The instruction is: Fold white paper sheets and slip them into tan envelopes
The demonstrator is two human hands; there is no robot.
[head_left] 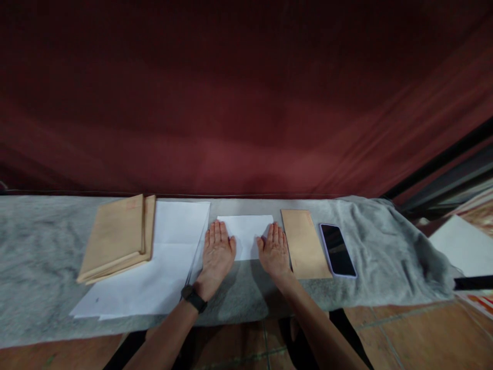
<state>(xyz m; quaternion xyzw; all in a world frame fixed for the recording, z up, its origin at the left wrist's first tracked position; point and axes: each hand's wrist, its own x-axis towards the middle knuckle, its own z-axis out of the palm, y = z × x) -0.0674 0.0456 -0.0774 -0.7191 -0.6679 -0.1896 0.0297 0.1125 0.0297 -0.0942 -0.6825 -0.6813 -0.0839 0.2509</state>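
A folded sheet of white paper lies on the grey cloth in front of me. My left hand is flat over its left edge, fingers stretched forward and thumb out toward the middle. Over the right edge rests my right hand, also flat with its thumb pointing inward. Neither hand grips anything. Close to the right hand is a single brown paper envelope. To the left of my left hand, larger white sheets lie loosely stacked, partly covered by a pile of brown envelopes.
A phone in a pale purple case lies right of the single envelope. The grey cloth covers the long surface and is rumpled at the right. A dark red curtain hangs behind. Tiled floor shows below the front edge.
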